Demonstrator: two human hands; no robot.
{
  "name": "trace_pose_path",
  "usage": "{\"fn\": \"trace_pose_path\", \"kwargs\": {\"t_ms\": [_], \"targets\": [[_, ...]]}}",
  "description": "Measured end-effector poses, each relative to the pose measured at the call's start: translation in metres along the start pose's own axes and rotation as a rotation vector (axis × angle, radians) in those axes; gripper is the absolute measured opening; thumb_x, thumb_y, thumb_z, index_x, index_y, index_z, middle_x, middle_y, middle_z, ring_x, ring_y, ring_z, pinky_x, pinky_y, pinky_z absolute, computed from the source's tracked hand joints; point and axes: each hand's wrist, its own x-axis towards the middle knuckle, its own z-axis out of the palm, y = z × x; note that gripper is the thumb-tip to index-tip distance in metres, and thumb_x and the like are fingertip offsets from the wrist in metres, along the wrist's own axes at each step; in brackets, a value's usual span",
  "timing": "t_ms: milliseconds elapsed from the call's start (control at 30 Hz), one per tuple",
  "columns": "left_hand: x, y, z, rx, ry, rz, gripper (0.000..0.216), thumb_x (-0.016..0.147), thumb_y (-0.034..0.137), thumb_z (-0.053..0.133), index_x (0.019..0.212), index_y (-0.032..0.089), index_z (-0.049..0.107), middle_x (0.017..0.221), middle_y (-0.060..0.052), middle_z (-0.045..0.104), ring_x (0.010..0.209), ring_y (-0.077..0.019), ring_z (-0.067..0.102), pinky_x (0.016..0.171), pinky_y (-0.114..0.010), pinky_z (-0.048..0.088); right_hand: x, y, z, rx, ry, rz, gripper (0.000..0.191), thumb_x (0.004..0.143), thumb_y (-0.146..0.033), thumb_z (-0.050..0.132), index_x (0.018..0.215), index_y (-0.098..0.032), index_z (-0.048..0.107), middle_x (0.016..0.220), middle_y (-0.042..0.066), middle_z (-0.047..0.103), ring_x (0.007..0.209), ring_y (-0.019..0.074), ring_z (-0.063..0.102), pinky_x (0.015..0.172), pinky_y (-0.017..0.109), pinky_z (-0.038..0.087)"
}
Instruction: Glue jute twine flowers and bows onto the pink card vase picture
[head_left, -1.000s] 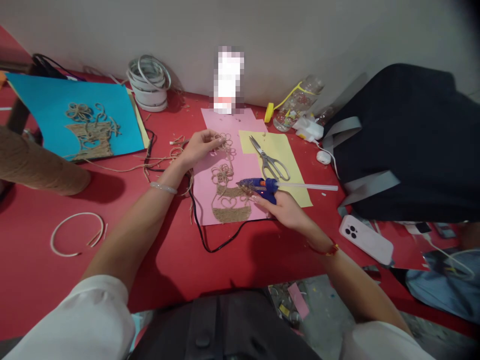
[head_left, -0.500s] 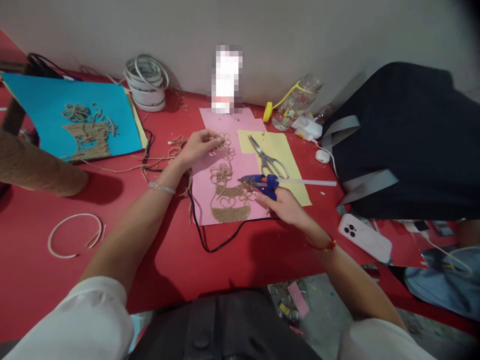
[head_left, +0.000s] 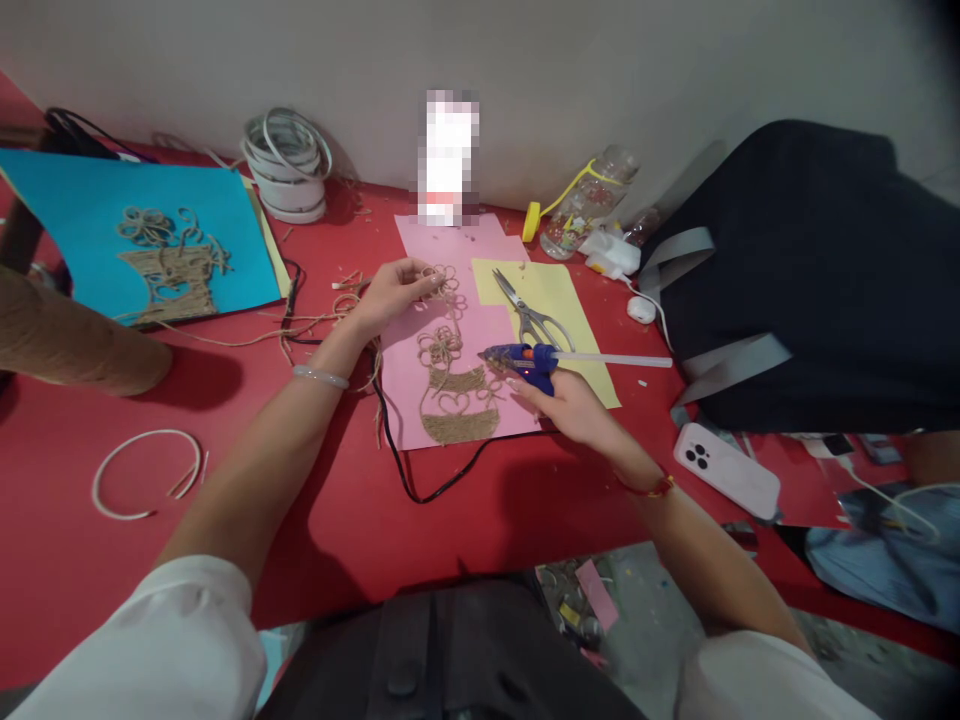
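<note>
My right hand grips a blue glue gun with a white glue stick out its back, nozzle pointing left over the pink paper. A jute twine vase and flower design is laid on that paper. My left hand rests at the paper's upper left edge, fingers pinched on a twine loop flower. The gun's black cord loops below the paper.
Scissors lie on a yellow sheet. A blue sheet with a twine design and a twine cone are at left, a white cord coil at back. A black bag and a phone sit right.
The view has drifted slightly; the glue gun has shifted a little up and right. My left hand stays on the twine flower.
</note>
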Motion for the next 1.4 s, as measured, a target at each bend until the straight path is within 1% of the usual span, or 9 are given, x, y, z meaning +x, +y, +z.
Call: {"fn": "trace_pose_path", "kwargs": {"t_ms": [100,233,367,567,767,933,1167,1267,1400], "targets": [[0.000,0.001,0.001,0.002,0.004,-0.004,0.033,0.080,0.044,0.082,0.089,0.015,0.070,0.084,-0.006,0.071,0.066,-0.0100,0.059,0.063,-0.024,0.045,0.001,0.000,-0.001,-0.015,0.013,-0.008,0.050,0.093,-0.048,0.060,0.135,-0.021,0.067,0.094,0.006,0.077,0.077,0.0219,0.068,0.065,0.030,0.055],[0.000,0.002,0.001,0.003,0.004,-0.005,0.036,0.078,0.048,0.083,0.089,0.016,0.070,0.084,-0.006,0.071,0.067,-0.0104,0.059,0.063,-0.024,0.046,0.001,-0.003,-0.003,-0.022,0.027,0.012,0.047,0.093,-0.051,0.060,0.127,-0.021,0.071,0.081,0.005,0.074,0.075,0.0233,0.069,0.061,0.029,0.053],[0.000,0.002,0.000,0.011,0.000,-0.005,0.041,0.076,0.052,0.083,0.089,0.015,0.070,0.083,-0.006,0.071,0.066,-0.0105,0.058,0.062,-0.024,0.045,0.003,-0.006,-0.005,-0.023,0.023,0.014,0.041,0.092,-0.052,0.062,0.118,-0.022,0.073,0.080,0.006,0.073,0.076,0.0241,0.069,0.060,0.030,0.052],[0.000,0.002,-0.001,0.010,-0.009,0.001,0.035,0.079,0.047,0.082,0.088,0.016,0.070,0.080,-0.004,0.069,0.065,-0.0101,0.056,0.063,-0.024,0.045,0.007,-0.004,-0.005,-0.040,0.025,-0.015,0.038,0.092,-0.049,0.063,0.120,-0.024,0.072,0.089,0.007,0.075,0.087,0.0276,0.070,0.068,0.035,0.055],[0.000,0.003,0.000,0.012,-0.015,0.005,0.028,0.081,0.041,0.080,0.087,0.015,0.070,0.076,-0.003,0.067,0.063,-0.0099,0.055,0.063,-0.025,0.044,0.013,-0.007,-0.011,-0.166,-0.011,-0.085,0.041,0.096,-0.047,0.059,0.127,-0.022,0.069,0.111,0.010,0.076,0.106,0.0310,0.069,0.086,0.038,0.054],[-0.001,0.007,0.003,0.038,-0.009,-0.014,0.031,0.078,0.043,0.082,0.086,0.016,0.069,0.079,-0.003,0.069,0.065,-0.0108,0.057,0.064,-0.024,0.046,0.033,-0.017,-0.021,-0.325,-0.011,-0.062,0.032,0.093,-0.048,0.063,0.097,-0.018,0.073,0.086,0.012,0.074,0.083,0.0283,0.069,0.072,0.033,0.049],[-0.005,0.015,0.005,0.050,0.005,0.030,0.041,0.073,0.053,0.082,0.083,0.016,0.066,0.082,-0.004,0.070,0.070,-0.0116,0.059,0.063,-0.022,0.046,0.068,-0.051,-0.030,-0.563,-0.103,0.015,0.038,0.089,-0.044,0.066,0.060,-0.020,0.058,0.055,0.007,0.059,0.052,0.0182,0.055,0.053,0.030,0.035],[-0.005,0.016,0.004,0.054,0.015,0.016,0.047,0.069,0.059,0.083,0.082,0.017,0.065,0.080,-0.004,0.070,0.069,-0.0124,0.059,0.061,-0.023,0.046,0.060,-0.064,-0.032,-0.471,-0.083,0.016,0.040,0.087,-0.042,0.068,0.056,-0.021,0.054,0.047,0.003,0.055,0.045,0.0154,0.051,0.050,0.029,0.034],[-0.005,0.014,0.002,0.059,0.009,-0.016,0.053,0.063,0.063,0.084,0.082,0.018,0.064,0.077,-0.002,0.069,0.066,-0.0121,0.058,0.059,-0.023,0.044,0.028,-0.057,-0.036,-0.117,0.106,0.028,0.040,0.090,-0.046,0.062,0.061,-0.021,0.055,0.049,0.001,0.058,0.045,0.0146,0.055,0.050,0.026,0.041]]}}
